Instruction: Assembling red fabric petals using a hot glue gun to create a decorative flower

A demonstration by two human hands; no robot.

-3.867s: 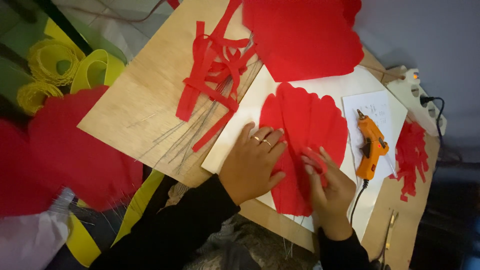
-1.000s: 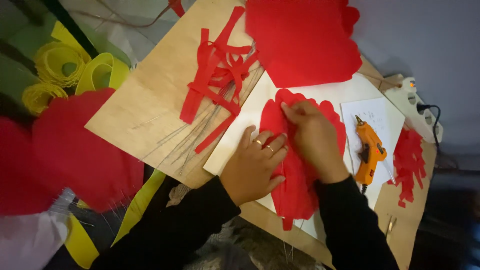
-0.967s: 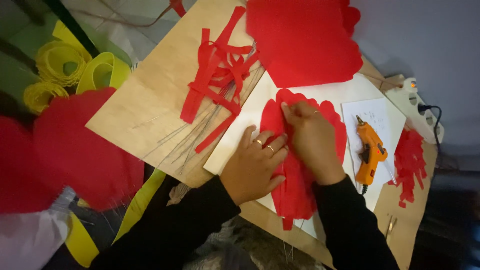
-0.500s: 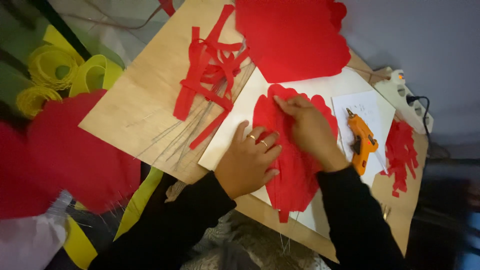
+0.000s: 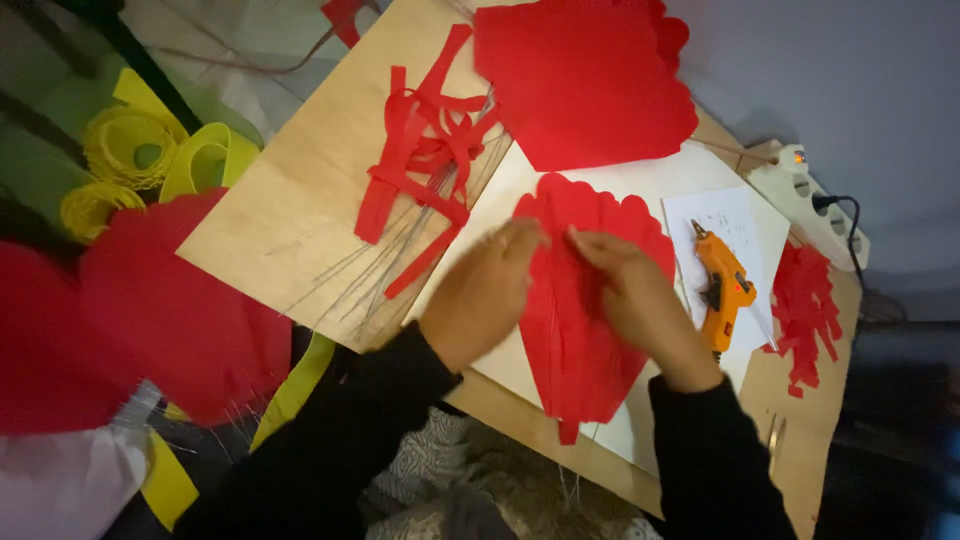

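Note:
A large red scalloped paper petal (image 5: 575, 330) lies flat on a white sheet (image 5: 640, 185) on a plywood board (image 5: 300, 190). My left hand (image 5: 485, 295) rests on the petal's left edge, fingers flat and pointing to its upper part. My right hand (image 5: 630, 295) lies on the petal's right half, fingertips near the middle fold. A thin wire (image 5: 552, 330) runs down the petal's centre between both hands. Neither hand grips anything.
An orange glue gun (image 5: 722, 285) lies on a small paper right of my right hand. Red paper strips (image 5: 425, 165) and thin wires lie to the left, another red petal (image 5: 585, 80) above, red scraps (image 5: 805, 305) and a power strip (image 5: 800, 185) at right. Yellow rolls (image 5: 135, 150) and big red petals (image 5: 170, 310) sit left.
My right hand slid from the petal's lower right edge up to its top and now rests at the middle. My left hand shifted slightly up the left edge. The view moved a little.

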